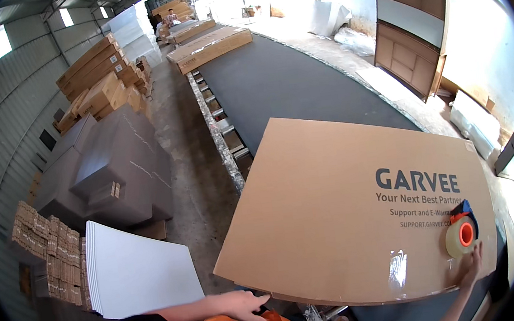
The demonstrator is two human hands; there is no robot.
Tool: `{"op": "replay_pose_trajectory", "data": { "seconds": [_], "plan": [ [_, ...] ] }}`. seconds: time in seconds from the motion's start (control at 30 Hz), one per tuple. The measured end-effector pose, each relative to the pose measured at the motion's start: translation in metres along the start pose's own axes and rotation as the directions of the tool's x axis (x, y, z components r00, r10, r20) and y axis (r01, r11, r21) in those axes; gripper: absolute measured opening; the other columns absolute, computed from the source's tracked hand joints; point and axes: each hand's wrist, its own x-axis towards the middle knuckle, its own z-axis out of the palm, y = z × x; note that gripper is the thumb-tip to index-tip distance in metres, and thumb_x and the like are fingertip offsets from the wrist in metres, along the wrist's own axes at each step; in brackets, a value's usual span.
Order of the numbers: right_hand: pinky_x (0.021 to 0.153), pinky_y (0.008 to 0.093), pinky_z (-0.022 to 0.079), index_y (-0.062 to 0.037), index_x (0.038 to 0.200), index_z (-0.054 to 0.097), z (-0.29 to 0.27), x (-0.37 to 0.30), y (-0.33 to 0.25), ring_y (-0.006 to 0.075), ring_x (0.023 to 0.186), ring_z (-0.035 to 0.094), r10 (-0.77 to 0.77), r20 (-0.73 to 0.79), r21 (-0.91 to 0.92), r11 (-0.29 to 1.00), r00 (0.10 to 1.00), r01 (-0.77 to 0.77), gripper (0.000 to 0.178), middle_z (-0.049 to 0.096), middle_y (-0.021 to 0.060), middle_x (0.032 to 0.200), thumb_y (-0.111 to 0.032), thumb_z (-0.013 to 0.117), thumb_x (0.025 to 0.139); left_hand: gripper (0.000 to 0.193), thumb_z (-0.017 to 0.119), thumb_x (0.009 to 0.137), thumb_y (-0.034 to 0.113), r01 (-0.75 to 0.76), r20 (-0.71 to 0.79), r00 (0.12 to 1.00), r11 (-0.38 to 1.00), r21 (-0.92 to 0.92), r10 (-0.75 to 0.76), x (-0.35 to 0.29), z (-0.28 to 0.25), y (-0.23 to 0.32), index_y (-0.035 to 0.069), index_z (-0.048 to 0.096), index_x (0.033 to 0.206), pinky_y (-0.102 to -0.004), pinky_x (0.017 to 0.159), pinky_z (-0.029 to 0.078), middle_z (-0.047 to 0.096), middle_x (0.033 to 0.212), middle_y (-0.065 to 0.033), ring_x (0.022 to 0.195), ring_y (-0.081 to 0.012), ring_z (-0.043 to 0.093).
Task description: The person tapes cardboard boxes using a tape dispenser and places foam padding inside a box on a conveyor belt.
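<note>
A large flat brown cardboard box (324,203) with dark printing lies in front of me on the conveyor. Against its near left edge is my left hand (244,304), index finger stretched out and nothing visible in its grasp. A tape dispenser (465,232), with a blue and orange frame and a roll of clear tape, rests on the box's right part. My right hand (470,268) is just below the roll, fingers extended toward it; whether they touch it is hard to see. A shiny piece of clear tape (397,269) sticks near the box's front edge.
The dark conveyor belt (279,73) runs away from me, carrying more boxes (211,47) at its far end. White panels (143,266), grey wrapped stacks (114,169) and piled cartons (94,68) stand left. A brown-and-white panel unit (409,28) leans at right. A person (172,16) is far back.
</note>
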Motion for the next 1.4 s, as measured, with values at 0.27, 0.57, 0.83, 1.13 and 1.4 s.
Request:
{"op": "replay_pose_trajectory", "data": {
  "seconds": [0.27,0.57,0.83,1.13,1.4],
  "plan": [
    [0.114,0.0362,0.028,0.0016,0.152,0.026,0.155,-0.017,-0.069,0.0305,0.139,0.037,0.03,-0.448,-0.295,0.938,0.894,-0.179,0.086,0.036,0.0193,0.153,-0.032,0.065,0.084,0.049,0.069,0.089,0.037,-0.258,-0.758,0.61,0.962,0.086,0.231,0.001,-0.197,-0.022,0.008,0.06,0.128,-0.035,0.097,0.049,0.069,0.118,-0.0104,0.111,-0.0238,0.064],
    [0.093,0.0374,0.047,0.002,0.132,0.044,0.264,-0.181,-0.105,0.0258,0.109,0.055,-0.174,-0.72,-0.443,0.86,0.672,-0.252,0.049,0.053,0.0153,0.124,-0.029,0.057,0.097,0.072,0.044,0.095,0.055,-0.043,-0.71,0.617,0.916,0.4,0.339,0.206,-0.359,-0.025,0.011,0.032,0.151,-0.0508,0.12,0.014,0.027,0.157,-0.0187,0.147,-0.0368,0.018],
    [0.109,0.0537,0.031,0.0036,0.127,0.051,0.469,-0.326,-0.097,0.0482,0.13,0.032,-0.263,-0.388,-0.871,0.42,0.883,-0.257,0.07,0.037,0.0316,0.142,-0.03,0.077,0.072,0.05,0.041,0.098,0.047,0.171,-0.832,0.508,0.92,0.352,0.224,0.22,-0.477,-0.1,0.003,0.061,0.111,-0.0489,0.096,0.046,0.065,0.115,-0.0227,0.108,-0.0397,0.061],
    [0.11,0.0558,0.027,-0.0042,0.129,0.056,0.481,-0.327,-0.085,0.0425,0.135,0.034,-0.266,-0.557,-0.83,0.216,0.787,-0.515,0.062,0.042,0.0285,0.144,-0.041,0.072,0.082,0.055,0.038,0.096,0.058,0.03,-0.8,0.588,0.985,0.169,0.119,0.247,-0.49,-0.079,0.013,0.063,0.116,-0.0444,0.1,0.046,0.065,0.122,-0.0135,0.117,-0.0327,0.059],
    [0.112,0.0525,0.029,-0.0009,0.131,0.054,0.385,-0.33,-0.091,0.044,0.133,0.038,-0.158,-0.496,-0.837,0.35,0.854,-0.421,0.062,0.042,0.0301,0.142,-0.034,0.072,0.082,0.054,0.039,0.096,0.056,0.06,-0.892,0.45,0.995,0.075,0.04,0.189,-0.425,-0.135,0.011,0.063,0.113,-0.0446,0.093,0.049,0.07,0.111,-0.0132,0.109,-0.0313,0.065]
  ]
}}
